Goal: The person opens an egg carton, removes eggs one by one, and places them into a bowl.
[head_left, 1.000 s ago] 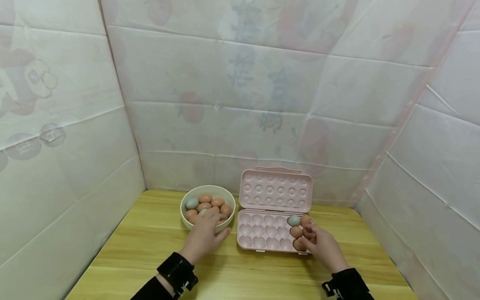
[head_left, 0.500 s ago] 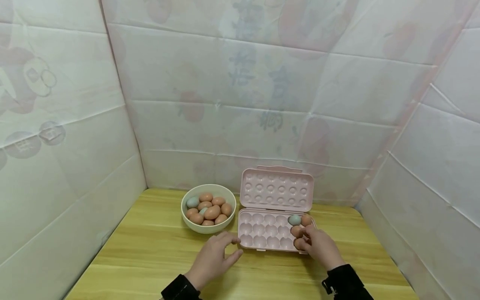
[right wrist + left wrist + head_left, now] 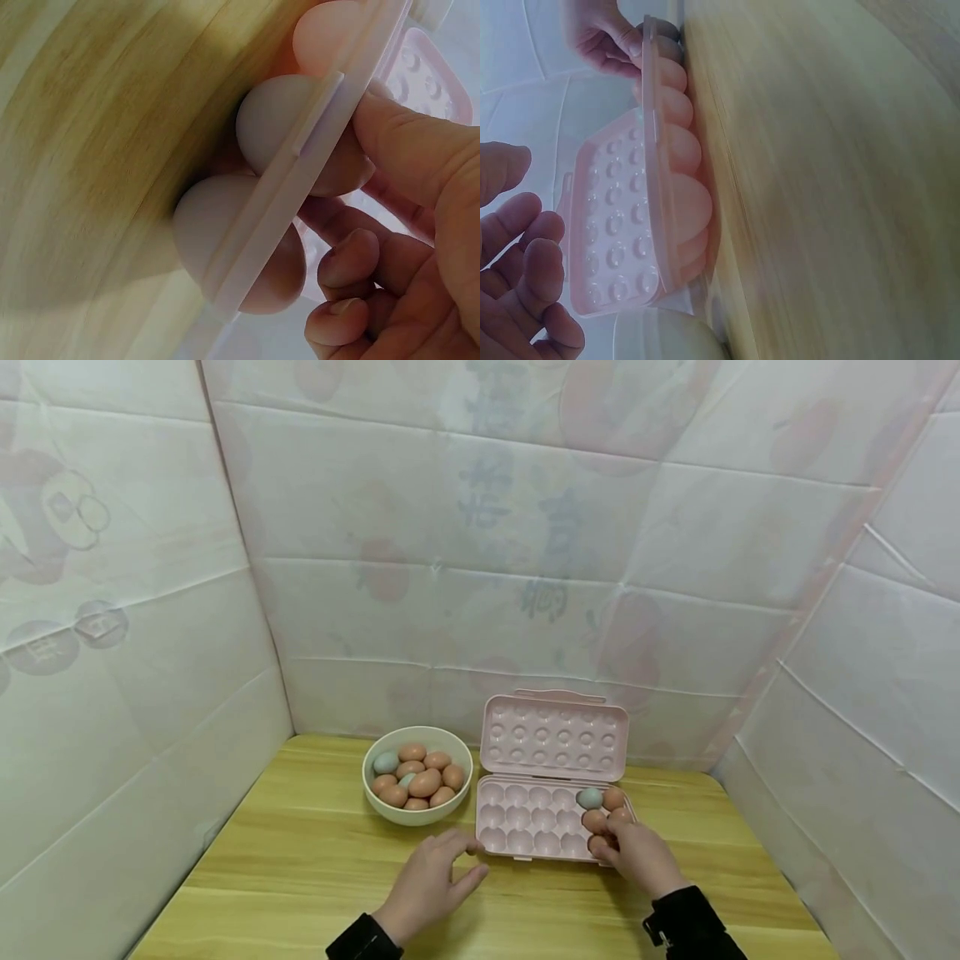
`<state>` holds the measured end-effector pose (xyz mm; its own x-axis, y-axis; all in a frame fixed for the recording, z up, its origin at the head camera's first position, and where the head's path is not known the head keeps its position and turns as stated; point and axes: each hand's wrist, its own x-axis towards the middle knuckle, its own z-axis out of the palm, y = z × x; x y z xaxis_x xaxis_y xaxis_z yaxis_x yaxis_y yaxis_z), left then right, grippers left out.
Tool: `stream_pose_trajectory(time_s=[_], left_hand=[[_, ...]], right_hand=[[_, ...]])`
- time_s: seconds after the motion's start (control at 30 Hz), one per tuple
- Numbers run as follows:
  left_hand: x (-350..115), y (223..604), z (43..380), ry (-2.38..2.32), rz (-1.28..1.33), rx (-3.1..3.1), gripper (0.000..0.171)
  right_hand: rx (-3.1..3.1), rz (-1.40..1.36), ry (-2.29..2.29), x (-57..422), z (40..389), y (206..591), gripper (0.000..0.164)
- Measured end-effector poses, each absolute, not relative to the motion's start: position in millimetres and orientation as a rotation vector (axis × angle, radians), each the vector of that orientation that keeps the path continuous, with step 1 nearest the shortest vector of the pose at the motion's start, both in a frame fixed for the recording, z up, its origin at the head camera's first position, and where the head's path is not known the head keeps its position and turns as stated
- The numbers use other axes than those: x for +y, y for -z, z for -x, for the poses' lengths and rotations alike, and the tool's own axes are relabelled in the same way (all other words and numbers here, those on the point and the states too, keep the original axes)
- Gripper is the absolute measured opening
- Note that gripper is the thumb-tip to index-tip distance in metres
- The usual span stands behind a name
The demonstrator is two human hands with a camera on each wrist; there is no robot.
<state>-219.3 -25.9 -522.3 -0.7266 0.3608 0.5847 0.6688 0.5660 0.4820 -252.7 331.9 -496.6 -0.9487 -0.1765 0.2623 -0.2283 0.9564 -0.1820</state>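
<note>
A pink egg carton (image 3: 534, 847) stands with its lid (image 3: 555, 737) up. At its right end sit several brown eggs (image 3: 612, 799) and a pale blue-green egg (image 3: 590, 798). My right hand (image 3: 643, 857) pinches a brown egg (image 3: 341, 176) in the carton's front row, thumb on one side and fingertips on the other. Another brown egg (image 3: 274, 277) fills the front corner cup beside it. My left hand (image 3: 429, 883) hovers before the carton's front left corner, fingers loosely bent and nothing between them.
A cream bowl (image 3: 372, 797) of brown and blue-green eggs stands left of the carton. Both sit on a wood-patterned table (image 3: 285, 860). Pale sheet walls (image 3: 465, 635) enclose the back and sides.
My left hand has moved from over the bowl toward me and to the right, its fingers no longer among the eggs. My right hand has shifted slightly onto the front-row egg.
</note>
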Motion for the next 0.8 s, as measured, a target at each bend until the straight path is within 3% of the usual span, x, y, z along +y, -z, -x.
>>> stream_pose_trajectory(time_s=[0.53, 0.8], left_hand=[[-27, 517, 217, 0.974, 0.825, -2.37, 0.017], [-29, 509, 223, 0.921, 0.82, -2.322, 0.025]], right_hand=[[-2.904, -0.227, -0.704, 342, 246, 487, 0.014], [-2.704, -0.015, -1.592, 329, 236, 460, 0.044]])
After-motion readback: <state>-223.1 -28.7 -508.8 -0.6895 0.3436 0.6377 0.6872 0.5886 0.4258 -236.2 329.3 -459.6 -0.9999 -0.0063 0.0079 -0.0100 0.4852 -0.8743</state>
